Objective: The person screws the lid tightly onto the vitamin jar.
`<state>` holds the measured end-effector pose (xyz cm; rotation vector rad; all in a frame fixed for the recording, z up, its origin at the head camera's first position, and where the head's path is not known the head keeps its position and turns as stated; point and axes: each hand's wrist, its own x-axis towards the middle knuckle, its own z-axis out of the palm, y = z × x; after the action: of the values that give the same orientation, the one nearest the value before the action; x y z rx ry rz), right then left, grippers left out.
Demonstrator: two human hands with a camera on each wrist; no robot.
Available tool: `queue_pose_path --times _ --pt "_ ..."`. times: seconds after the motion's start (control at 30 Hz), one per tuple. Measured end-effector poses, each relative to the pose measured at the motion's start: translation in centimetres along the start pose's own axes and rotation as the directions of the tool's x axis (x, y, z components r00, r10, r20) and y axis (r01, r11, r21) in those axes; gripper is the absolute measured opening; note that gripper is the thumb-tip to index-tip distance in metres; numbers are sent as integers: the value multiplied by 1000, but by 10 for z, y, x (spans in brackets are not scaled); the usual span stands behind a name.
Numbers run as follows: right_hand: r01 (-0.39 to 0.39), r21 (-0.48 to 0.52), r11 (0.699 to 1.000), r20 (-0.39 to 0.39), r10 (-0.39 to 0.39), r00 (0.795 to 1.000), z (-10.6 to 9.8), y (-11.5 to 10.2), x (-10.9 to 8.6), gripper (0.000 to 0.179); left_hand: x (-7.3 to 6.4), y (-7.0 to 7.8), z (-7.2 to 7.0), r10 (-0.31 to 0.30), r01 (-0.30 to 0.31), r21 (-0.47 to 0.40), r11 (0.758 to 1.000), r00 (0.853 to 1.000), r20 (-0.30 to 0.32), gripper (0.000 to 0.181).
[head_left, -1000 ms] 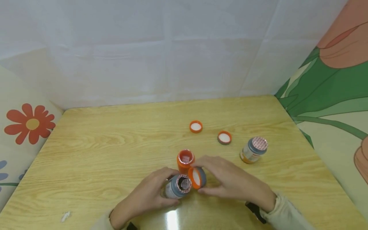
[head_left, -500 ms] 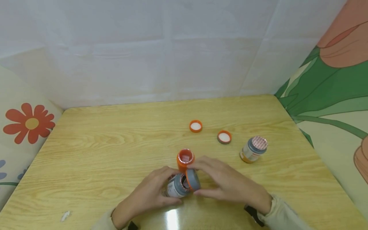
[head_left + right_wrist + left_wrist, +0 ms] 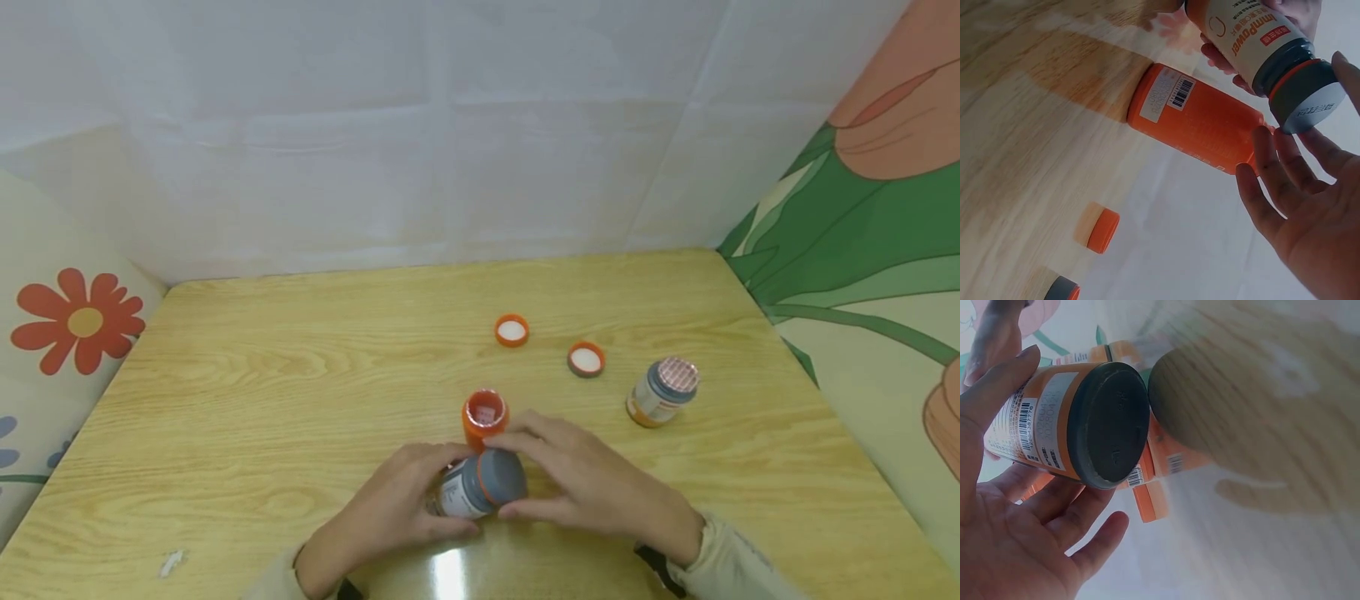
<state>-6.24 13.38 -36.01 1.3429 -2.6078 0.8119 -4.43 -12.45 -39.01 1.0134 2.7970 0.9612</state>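
My left hand (image 3: pixel 393 500) grips a pill bottle (image 3: pixel 459 493) with a grey neck and a white-and-orange label. Its dark base (image 3: pixel 1113 425) faces the left wrist camera, and the bottle is tilted toward my right hand, lifted off the table. A grey cap (image 3: pixel 504 477) with an orange rim covers its mouth. Thumb and fingers of my right hand (image 3: pixel 592 483) pinch this cap; in the right wrist view the cap (image 3: pixel 1307 97) sits on the bottle's neck. Just behind stands an orange bottle (image 3: pixel 1197 119), uncapped, its mouth lined with torn foil.
An orange cap (image 3: pixel 512 331) and a grey-and-orange cap (image 3: pixel 586 360) lie inside-up farther back. To the right stands another bottle (image 3: pixel 658 398) with foil over its mouth. A white scrap (image 3: pixel 171 564) lies at the front left of the wooden table (image 3: pixel 285 375).
My right hand has brought the cap leftward and turned it onto the mouth of the held bottle, which now tilts more to the right. The other bottle and loose caps stay put.
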Motion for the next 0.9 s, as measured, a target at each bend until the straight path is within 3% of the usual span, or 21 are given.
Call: queue_pose_path --times 0.27,0.9 --pt "-5 -54 999 -3 5 1000 3 0 1 60 1 1 1 2 -1 47 999 1000 -4 64" --pt "-52 -137 989 -64 43 997 10 -2 3 63 1 2 1 -1 1 43 999 1000 9 65"
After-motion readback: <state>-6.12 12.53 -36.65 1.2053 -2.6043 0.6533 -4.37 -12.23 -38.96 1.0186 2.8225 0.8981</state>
